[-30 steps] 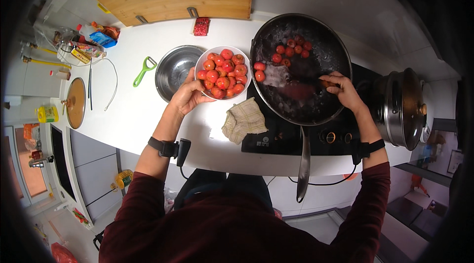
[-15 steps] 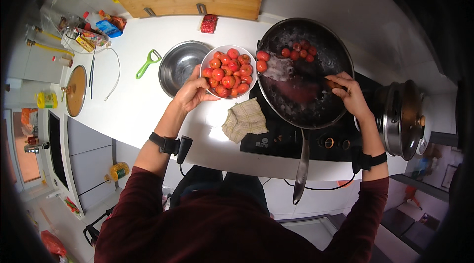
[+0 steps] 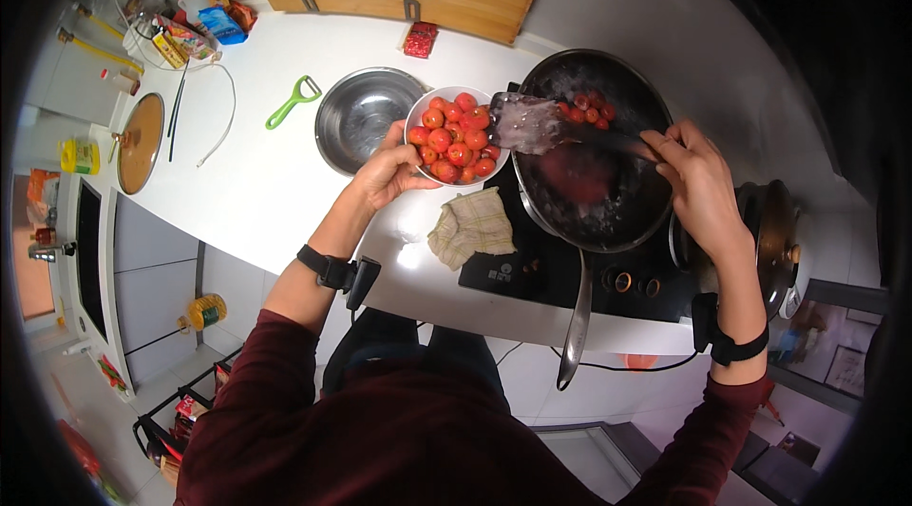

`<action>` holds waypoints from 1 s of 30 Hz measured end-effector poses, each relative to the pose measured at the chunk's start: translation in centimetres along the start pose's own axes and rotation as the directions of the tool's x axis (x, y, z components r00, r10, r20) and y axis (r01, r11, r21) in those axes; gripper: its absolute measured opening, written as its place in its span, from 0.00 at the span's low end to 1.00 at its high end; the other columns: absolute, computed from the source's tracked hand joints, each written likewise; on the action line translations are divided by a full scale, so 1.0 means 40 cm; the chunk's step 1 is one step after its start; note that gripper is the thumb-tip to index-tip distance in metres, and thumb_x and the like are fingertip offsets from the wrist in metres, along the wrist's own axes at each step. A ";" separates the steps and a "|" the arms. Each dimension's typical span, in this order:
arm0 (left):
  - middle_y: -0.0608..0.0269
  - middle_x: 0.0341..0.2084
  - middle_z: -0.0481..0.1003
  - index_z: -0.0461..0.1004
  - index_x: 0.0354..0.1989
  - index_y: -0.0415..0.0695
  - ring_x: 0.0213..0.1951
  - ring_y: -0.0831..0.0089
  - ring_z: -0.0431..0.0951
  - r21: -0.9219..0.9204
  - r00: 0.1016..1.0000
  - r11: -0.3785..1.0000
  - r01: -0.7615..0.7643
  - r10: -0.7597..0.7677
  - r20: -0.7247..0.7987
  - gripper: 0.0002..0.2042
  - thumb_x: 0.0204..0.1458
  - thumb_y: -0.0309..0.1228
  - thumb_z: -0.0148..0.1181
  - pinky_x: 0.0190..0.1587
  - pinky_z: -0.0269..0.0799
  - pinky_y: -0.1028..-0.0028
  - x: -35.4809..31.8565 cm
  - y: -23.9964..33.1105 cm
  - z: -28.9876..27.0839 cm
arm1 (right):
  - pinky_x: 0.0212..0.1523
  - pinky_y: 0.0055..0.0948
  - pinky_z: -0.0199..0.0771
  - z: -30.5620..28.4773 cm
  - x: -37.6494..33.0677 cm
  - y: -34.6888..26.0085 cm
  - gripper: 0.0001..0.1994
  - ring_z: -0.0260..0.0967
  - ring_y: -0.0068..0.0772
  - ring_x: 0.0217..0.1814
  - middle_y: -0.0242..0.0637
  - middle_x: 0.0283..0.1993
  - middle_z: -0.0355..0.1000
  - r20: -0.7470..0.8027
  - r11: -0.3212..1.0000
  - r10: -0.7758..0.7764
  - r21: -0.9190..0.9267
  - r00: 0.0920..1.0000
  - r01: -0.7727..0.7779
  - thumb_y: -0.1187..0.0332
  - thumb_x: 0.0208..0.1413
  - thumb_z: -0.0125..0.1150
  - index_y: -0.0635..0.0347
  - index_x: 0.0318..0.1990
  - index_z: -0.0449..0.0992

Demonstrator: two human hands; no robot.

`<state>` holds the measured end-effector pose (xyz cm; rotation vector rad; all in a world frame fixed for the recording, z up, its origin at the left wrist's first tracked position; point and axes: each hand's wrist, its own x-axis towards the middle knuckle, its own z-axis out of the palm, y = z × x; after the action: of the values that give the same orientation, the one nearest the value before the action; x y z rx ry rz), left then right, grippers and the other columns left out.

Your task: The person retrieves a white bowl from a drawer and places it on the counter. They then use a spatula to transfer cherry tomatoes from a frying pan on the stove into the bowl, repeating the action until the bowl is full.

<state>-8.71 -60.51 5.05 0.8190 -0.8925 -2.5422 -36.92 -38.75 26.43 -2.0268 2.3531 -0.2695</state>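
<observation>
My left hand (image 3: 391, 170) grips a white bowl (image 3: 443, 93) heaped with small round red fruits (image 3: 454, 139), held beside the wok. In my right hand (image 3: 701, 181) is the handle of a turner (image 3: 532, 123), stretched leftward over the wok. Its blade, coated with whitish residue, reaches the bowl's right rim, against the fruits. Under it, the dark wok (image 3: 608, 226) stands on the black hob (image 3: 518, 280). Several red fruits (image 3: 591, 110) sit at the wok's far side, and a reddish patch blurs its middle.
Left of the bowl stands a steel basin (image 3: 356, 126), with a green peeler (image 3: 290, 104) farther left. A checked cloth (image 3: 475, 229) lies in front. The wok's metal handle (image 3: 576, 325) juts past the counter edge. A lidded pot (image 3: 771, 249) stands at right.
The turner's blade has risen out of the wok and moved left to the bowl's rim. Fruits at the wok's left side are gone from there. The whole view has shifted slightly.
</observation>
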 end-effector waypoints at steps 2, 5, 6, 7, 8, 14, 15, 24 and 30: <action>0.46 0.61 0.57 0.47 0.66 0.47 0.56 0.45 0.70 -0.019 1.000 1.000 -0.001 0.001 0.001 0.36 0.44 0.14 0.44 0.41 0.83 0.55 -0.003 -0.003 -0.003 | 0.42 0.41 0.67 -0.002 -0.002 0.001 0.20 0.67 0.48 0.40 0.44 0.37 0.66 0.000 0.999 0.011 0.035 1.000 -0.011 0.86 0.44 0.58 0.63 0.48 0.76; 0.45 0.62 0.56 0.47 0.67 0.48 0.57 0.45 0.69 -0.034 1.000 0.999 0.001 0.000 0.017 0.37 0.44 0.15 0.43 0.41 0.83 0.55 -0.010 -0.004 -0.006 | 0.42 0.40 0.67 0.008 -0.006 0.004 0.19 0.68 0.48 0.40 0.45 0.37 0.66 0.014 0.995 0.037 0.089 0.999 -0.038 0.86 0.45 0.59 0.65 0.48 0.76; 0.45 0.62 0.56 0.46 0.67 0.48 0.57 0.45 0.69 -0.037 1.000 0.999 0.001 0.000 0.026 0.37 0.43 0.15 0.43 0.41 0.83 0.55 -0.011 -0.004 -0.007 | 0.42 0.40 0.67 0.014 -0.008 0.003 0.19 0.68 0.48 0.40 0.45 0.37 0.66 0.029 0.991 0.069 0.114 0.997 -0.072 0.86 0.45 0.59 0.65 0.47 0.76; 0.45 0.62 0.56 0.46 0.67 0.48 0.57 0.45 0.69 -0.046 1.000 0.999 0.004 -0.003 0.031 0.37 0.43 0.15 0.43 0.41 0.83 0.55 -0.012 -0.003 -0.008 | 0.42 0.40 0.67 0.020 -0.010 0.003 0.19 0.68 0.48 0.39 0.45 0.37 0.67 0.009 0.992 0.045 0.115 0.999 -0.046 0.85 0.45 0.59 0.64 0.47 0.76; 0.45 0.62 0.56 0.46 0.67 0.49 0.57 0.45 0.69 -0.056 0.999 0.998 0.008 -0.006 0.035 0.37 0.43 0.15 0.43 0.41 0.83 0.55 -0.014 -0.002 -0.009 | 0.41 0.41 0.68 0.027 -0.012 0.001 0.18 0.68 0.48 0.39 0.45 0.36 0.67 0.000 0.991 0.047 0.123 0.999 -0.047 0.84 0.45 0.60 0.63 0.47 0.77; 0.45 0.62 0.56 0.45 0.68 0.49 0.57 0.44 0.69 -0.083 0.998 0.997 -0.003 0.008 0.055 0.38 0.43 0.15 0.43 0.42 0.83 0.55 -0.020 -0.004 -0.018 | 0.42 0.37 0.68 0.051 -0.031 0.007 0.18 0.67 0.46 0.38 0.44 0.35 0.66 0.006 0.964 0.121 0.237 0.993 -0.119 0.84 0.47 0.60 0.64 0.48 0.76; 0.45 0.62 0.56 0.45 0.68 0.49 0.56 0.44 0.70 -0.080 0.999 0.997 -0.002 0.006 0.048 0.38 0.43 0.15 0.43 0.42 0.83 0.55 -0.022 -0.004 -0.019 | 0.43 0.35 0.68 0.057 -0.036 0.012 0.18 0.66 0.45 0.38 0.44 0.35 0.66 0.015 0.953 0.137 0.271 0.990 -0.136 0.84 0.47 0.60 0.64 0.48 0.76; 0.44 0.62 0.56 0.44 0.68 0.49 0.55 0.45 0.71 -0.091 0.999 0.996 -0.022 0.025 0.025 0.39 0.43 0.15 0.46 0.42 0.83 0.57 -0.033 0.011 -0.018 | 0.46 0.33 0.68 0.125 -0.185 0.174 0.20 0.69 0.46 0.41 0.46 0.39 0.69 0.018 0.886 0.413 0.225 0.911 -0.406 0.85 0.47 0.58 0.63 0.50 0.76; 0.43 0.62 0.56 0.45 0.68 0.48 0.55 0.45 0.71 -0.073 1.000 0.997 -0.024 0.026 0.016 0.39 0.42 0.15 0.46 0.42 0.83 0.56 -0.026 0.015 -0.008 | 0.46 0.42 0.70 0.205 -0.232 0.263 0.21 0.70 0.53 0.45 0.48 0.41 0.70 0.045 0.900 0.433 0.034 0.900 -0.434 0.84 0.47 0.58 0.61 0.50 0.76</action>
<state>-7.63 -60.64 5.65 0.7606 -0.8052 -2.5477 -44.74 -29.08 15.95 -1.4147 2.6599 -0.2608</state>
